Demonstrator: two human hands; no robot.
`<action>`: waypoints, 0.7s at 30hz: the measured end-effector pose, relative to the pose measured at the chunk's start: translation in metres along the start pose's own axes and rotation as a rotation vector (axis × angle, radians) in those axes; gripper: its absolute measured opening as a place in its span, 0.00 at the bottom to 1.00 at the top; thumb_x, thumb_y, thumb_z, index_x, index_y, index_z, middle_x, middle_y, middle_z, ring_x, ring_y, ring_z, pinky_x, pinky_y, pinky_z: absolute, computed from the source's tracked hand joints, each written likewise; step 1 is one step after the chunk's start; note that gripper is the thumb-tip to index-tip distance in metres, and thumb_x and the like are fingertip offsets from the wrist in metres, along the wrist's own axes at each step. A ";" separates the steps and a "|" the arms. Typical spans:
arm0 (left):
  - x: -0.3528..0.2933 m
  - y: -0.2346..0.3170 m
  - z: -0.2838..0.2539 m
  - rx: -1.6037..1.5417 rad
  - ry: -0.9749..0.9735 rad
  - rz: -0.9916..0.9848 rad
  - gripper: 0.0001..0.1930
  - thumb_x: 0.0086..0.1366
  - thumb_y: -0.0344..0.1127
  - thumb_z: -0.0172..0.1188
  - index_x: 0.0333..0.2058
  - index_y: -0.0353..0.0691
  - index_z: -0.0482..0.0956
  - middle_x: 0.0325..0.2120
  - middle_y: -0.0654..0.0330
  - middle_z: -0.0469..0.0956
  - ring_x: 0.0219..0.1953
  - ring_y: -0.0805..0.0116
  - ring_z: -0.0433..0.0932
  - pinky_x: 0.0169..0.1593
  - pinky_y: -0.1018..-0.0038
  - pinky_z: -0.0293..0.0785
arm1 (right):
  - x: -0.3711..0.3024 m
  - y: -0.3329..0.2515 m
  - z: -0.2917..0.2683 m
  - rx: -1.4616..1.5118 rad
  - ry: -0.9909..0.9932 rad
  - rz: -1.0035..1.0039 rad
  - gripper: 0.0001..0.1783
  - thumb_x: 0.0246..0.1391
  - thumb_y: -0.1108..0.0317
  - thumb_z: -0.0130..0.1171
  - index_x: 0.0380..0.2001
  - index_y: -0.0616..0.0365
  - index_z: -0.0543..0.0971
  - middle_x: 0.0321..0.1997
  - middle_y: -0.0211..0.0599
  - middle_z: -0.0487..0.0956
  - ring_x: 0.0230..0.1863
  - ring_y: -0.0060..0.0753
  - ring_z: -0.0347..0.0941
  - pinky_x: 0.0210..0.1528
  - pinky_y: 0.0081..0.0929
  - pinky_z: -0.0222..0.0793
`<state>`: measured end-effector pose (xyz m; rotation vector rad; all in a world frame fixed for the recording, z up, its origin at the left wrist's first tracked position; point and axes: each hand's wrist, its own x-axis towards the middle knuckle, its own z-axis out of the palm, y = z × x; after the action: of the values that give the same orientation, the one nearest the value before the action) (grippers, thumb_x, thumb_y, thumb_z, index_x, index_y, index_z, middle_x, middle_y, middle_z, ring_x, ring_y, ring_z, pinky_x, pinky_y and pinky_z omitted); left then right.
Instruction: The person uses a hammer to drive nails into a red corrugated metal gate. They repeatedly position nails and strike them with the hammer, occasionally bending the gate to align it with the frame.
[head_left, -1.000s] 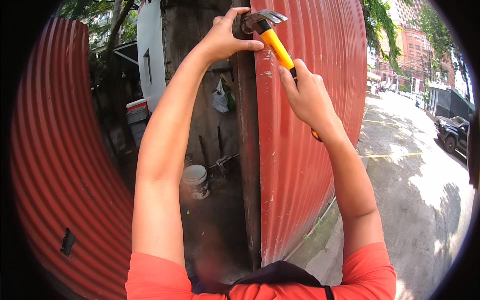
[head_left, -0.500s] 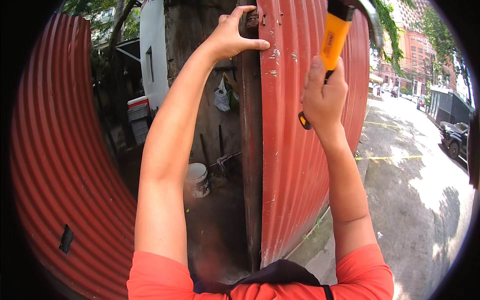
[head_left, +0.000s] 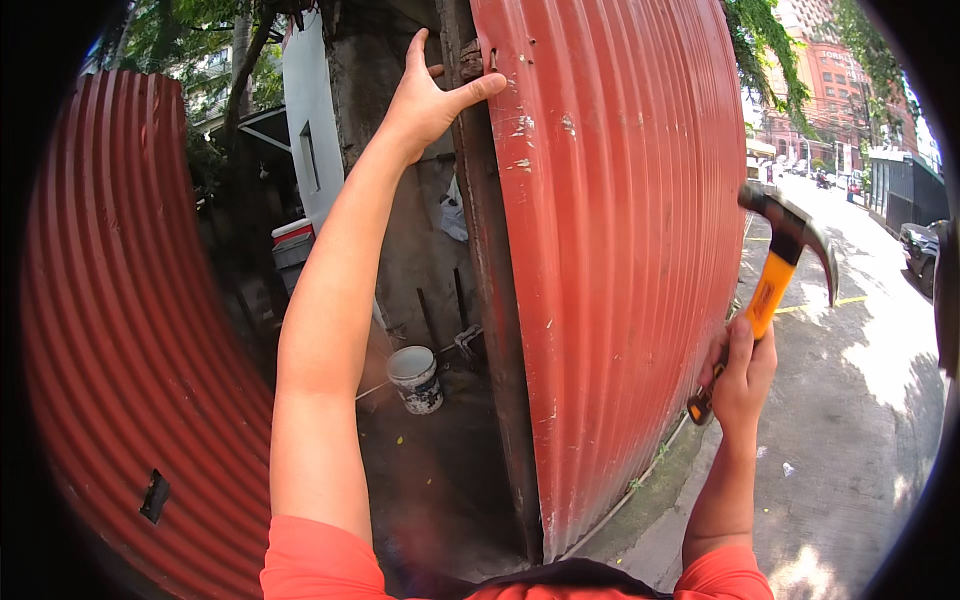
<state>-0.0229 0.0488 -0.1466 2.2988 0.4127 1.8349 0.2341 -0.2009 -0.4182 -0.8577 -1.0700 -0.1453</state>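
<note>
I locate the hammer point(head_left: 769, 293) at right of frame; my right hand point(head_left: 740, 378) has its grip wrapped around it. At upper centre, my left hand point(head_left: 423, 108) presents a wide grip at the red corrugated panel's point(head_left: 620, 220) edge. A white bucket point(head_left: 420, 392) stands below.

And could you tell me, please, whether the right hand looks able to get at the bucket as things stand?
Probably not: the right hand is wrapped around the hammer, and the red sheet seems to stand between it and the bucket.
</note>
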 end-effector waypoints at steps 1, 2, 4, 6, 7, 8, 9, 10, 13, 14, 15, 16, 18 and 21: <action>0.001 0.009 0.007 -0.061 -0.035 -0.024 0.69 0.47 0.62 0.81 0.74 0.33 0.44 0.63 0.37 0.68 0.64 0.48 0.72 0.63 0.54 0.70 | -0.028 0.033 -0.029 -0.062 0.027 0.098 0.12 0.75 0.62 0.45 0.42 0.60 0.70 0.16 0.24 0.68 0.13 0.15 0.65 0.15 0.18 0.59; 0.006 0.012 0.014 -0.088 -0.043 -0.006 0.69 0.47 0.62 0.81 0.74 0.32 0.44 0.63 0.37 0.68 0.64 0.49 0.72 0.63 0.54 0.70 | -0.058 0.052 -0.056 -0.199 0.046 0.222 0.12 0.75 0.62 0.45 0.41 0.60 0.70 0.15 0.24 0.68 0.12 0.16 0.65 0.15 0.19 0.59; 0.016 0.013 0.023 -0.131 -0.058 0.020 0.70 0.48 0.61 0.81 0.75 0.31 0.42 0.63 0.37 0.68 0.63 0.49 0.73 0.62 0.54 0.70 | -0.127 0.102 -0.101 -0.335 0.051 0.539 0.14 0.75 0.59 0.48 0.38 0.59 0.69 0.13 0.26 0.68 0.10 0.20 0.65 0.11 0.26 0.59; 0.010 0.017 0.009 -0.084 -0.081 -0.046 0.71 0.49 0.63 0.78 0.75 0.29 0.39 0.64 0.38 0.67 0.66 0.49 0.70 0.67 0.39 0.59 | -0.228 0.165 -0.143 -0.526 0.017 0.934 0.19 0.74 0.54 0.49 0.35 0.61 0.70 0.13 0.31 0.68 0.08 0.30 0.68 0.10 0.31 0.64; 0.013 0.017 0.019 -0.130 -0.080 -0.027 0.71 0.49 0.64 0.77 0.75 0.29 0.39 0.65 0.38 0.67 0.66 0.49 0.69 0.67 0.38 0.57 | -0.332 0.239 -0.206 -0.700 0.039 0.954 0.21 0.72 0.54 0.51 0.36 0.64 0.72 0.16 0.39 0.72 0.09 0.38 0.72 0.11 0.38 0.67; 0.012 0.014 0.023 -0.135 -0.071 -0.017 0.71 0.50 0.64 0.76 0.75 0.30 0.39 0.65 0.38 0.66 0.67 0.48 0.69 0.68 0.37 0.55 | -0.399 0.242 -0.217 -0.919 0.069 1.085 0.21 0.69 0.56 0.55 0.38 0.70 0.78 0.22 0.56 0.79 0.29 0.59 0.80 0.37 0.53 0.76; 0.010 0.017 0.017 -0.118 -0.052 -0.019 0.70 0.51 0.62 0.77 0.74 0.27 0.39 0.65 0.37 0.67 0.67 0.49 0.69 0.68 0.45 0.58 | -0.441 0.235 -0.222 -1.004 0.020 1.248 0.21 0.69 0.56 0.55 0.38 0.70 0.78 0.22 0.56 0.79 0.29 0.58 0.80 0.37 0.52 0.76; 0.010 0.017 0.015 -0.110 -0.038 -0.020 0.69 0.51 0.60 0.77 0.73 0.24 0.40 0.64 0.37 0.67 0.67 0.50 0.69 0.69 0.53 0.62 | -0.463 0.224 -0.223 -1.020 -0.065 1.400 0.21 0.68 0.57 0.55 0.38 0.70 0.78 0.22 0.55 0.79 0.29 0.58 0.81 0.37 0.52 0.76; 0.009 0.007 0.010 -0.060 -0.045 -0.074 0.68 0.52 0.60 0.77 0.73 0.22 0.41 0.64 0.36 0.67 0.68 0.51 0.67 0.71 0.59 0.62 | -0.485 0.207 -0.216 -0.978 -0.299 1.626 0.21 0.68 0.57 0.55 0.38 0.70 0.78 0.23 0.55 0.80 0.28 0.57 0.81 0.36 0.51 0.77; 0.012 0.014 0.009 -0.044 -0.047 -0.081 0.68 0.52 0.60 0.77 0.73 0.22 0.41 0.65 0.35 0.66 0.69 0.51 0.66 0.71 0.58 0.61 | -0.484 0.207 -0.214 -0.963 -0.329 1.641 0.21 0.67 0.57 0.55 0.38 0.70 0.78 0.23 0.55 0.80 0.28 0.56 0.81 0.36 0.50 0.77; 0.007 0.018 0.011 0.016 -0.041 -0.084 0.69 0.53 0.65 0.74 0.75 0.31 0.38 0.68 0.38 0.62 0.68 0.47 0.68 0.68 0.39 0.57 | -0.483 0.208 -0.212 -0.950 -0.349 1.657 0.20 0.67 0.58 0.56 0.38 0.70 0.78 0.23 0.55 0.80 0.28 0.56 0.81 0.36 0.50 0.77; 0.004 0.018 0.014 0.127 0.029 -0.099 0.64 0.54 0.65 0.74 0.74 0.30 0.46 0.66 0.39 0.65 0.63 0.50 0.72 0.63 0.49 0.68 | -0.480 0.210 -0.211 -0.942 -0.359 1.665 0.20 0.67 0.58 0.56 0.38 0.70 0.78 0.23 0.55 0.80 0.28 0.55 0.81 0.35 0.50 0.77; -0.018 0.022 0.020 0.480 0.322 0.080 0.55 0.55 0.63 0.75 0.68 0.31 0.61 0.61 0.41 0.70 0.55 0.58 0.76 0.54 0.62 0.74 | -0.474 0.215 -0.211 -0.921 -0.397 1.669 0.20 0.66 0.58 0.56 0.39 0.70 0.79 0.23 0.54 0.81 0.28 0.55 0.81 0.35 0.49 0.77; -0.036 0.033 0.026 0.341 0.158 -0.050 0.27 0.64 0.53 0.70 0.48 0.33 0.81 0.39 0.60 0.79 0.38 0.73 0.76 0.43 0.74 0.72 | -0.468 0.219 -0.214 -0.900 -0.421 1.670 0.20 0.66 0.59 0.56 0.39 0.70 0.79 0.24 0.54 0.81 0.28 0.53 0.82 0.34 0.48 0.78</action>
<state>-0.0015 0.0070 -0.1763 2.3250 0.8597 2.0643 0.2577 -0.3317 -0.9616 -2.4064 -0.3011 1.0702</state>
